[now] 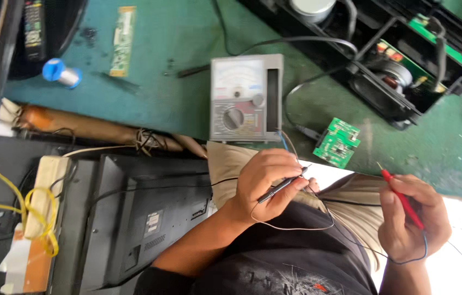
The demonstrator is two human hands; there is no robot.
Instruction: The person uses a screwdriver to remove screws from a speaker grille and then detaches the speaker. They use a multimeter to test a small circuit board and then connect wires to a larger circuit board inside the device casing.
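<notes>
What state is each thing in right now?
Left hand: gripping black probe.
Right hand: gripping red probe, tip free.
Analog multimeter: flat on green mat, leads attached.
Black speaker housing: opened, insides exposed.
Small green circuit board: loose on mat.

Red probe [403, 201], black probe [280, 187], grey meter [246, 98], green circuit board [338, 141], seemingly teal floor [176, 38].

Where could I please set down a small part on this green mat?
Bare mat lies between the solder spool and the multimeter, and right of the small green board. The opened speaker case crowds the top right.
</notes>
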